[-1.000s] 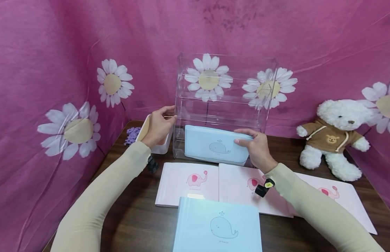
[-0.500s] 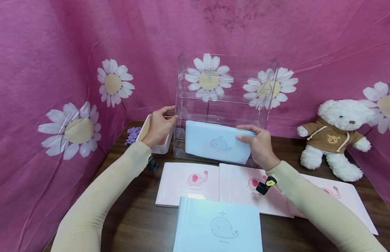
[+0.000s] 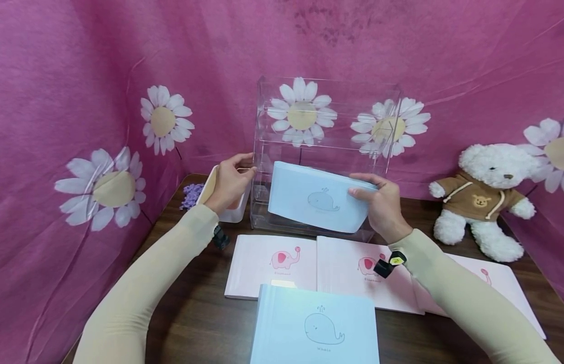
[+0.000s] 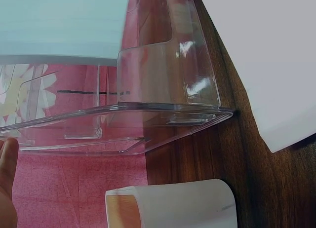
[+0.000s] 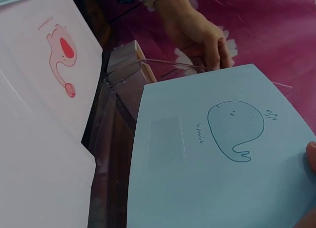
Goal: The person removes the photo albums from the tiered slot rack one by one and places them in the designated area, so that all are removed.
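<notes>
My right hand (image 3: 384, 205) pinches the right edge of a light blue book (image 3: 318, 199) with a whale drawing, thumb in front. The book tilts at the lower tier of a clear acrylic rack (image 3: 324, 159); in the right wrist view its cover (image 5: 207, 139) shows in full. At the rack's left side, my left hand (image 3: 231, 181) holds the upright edge between thumb and fingers. Only part of that hand (image 4: 7, 183) enters the left wrist view, against the rack's rim. A second blue whale book (image 3: 315, 323) lies at the table's front.
Several pink elephant books (image 3: 272, 265) lie in a row before the rack. A white container (image 3: 233, 215) stands by my left hand, with purple flowers (image 3: 190, 196) beside it. A white teddy bear (image 3: 486, 202) in a brown hoodie sits at right on the wooden table (image 3: 190, 303).
My right hand has raised the blue book and shifted it a little to the right, tilting it with the left end higher. The left hand has stayed on the rack.
</notes>
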Demonstrator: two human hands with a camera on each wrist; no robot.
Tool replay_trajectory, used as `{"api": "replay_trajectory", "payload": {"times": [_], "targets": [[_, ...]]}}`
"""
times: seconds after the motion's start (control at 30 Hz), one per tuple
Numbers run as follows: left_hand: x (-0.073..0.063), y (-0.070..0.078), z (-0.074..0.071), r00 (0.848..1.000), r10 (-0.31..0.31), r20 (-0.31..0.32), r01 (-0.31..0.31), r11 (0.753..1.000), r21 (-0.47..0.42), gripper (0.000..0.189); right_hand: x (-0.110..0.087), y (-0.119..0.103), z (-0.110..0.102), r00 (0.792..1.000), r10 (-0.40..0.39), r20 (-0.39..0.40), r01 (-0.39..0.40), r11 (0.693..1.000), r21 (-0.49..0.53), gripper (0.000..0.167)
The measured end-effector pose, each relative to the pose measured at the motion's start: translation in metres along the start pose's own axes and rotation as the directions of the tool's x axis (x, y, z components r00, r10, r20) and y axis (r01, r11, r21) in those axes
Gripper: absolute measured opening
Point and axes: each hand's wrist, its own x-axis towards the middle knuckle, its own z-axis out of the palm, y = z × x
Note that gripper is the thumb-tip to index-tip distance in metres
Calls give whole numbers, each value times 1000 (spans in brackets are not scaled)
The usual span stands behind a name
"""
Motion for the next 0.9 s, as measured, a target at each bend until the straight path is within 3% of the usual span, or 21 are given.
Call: {"api": "replay_trajectory", "payload": {"times": [0.53, 0.9], "targets": [[-1, 0, -1, 1000, 17, -3, -17, 1000, 25, 44, -6, -17, -10, 1000, -5, -8, 7, 986, 167, 39], [0, -1, 0, 1000, 17, -19, -17, 999, 37, 42, -18, -34, -30, 995, -101, -14, 100, 947, 305, 34]]}}
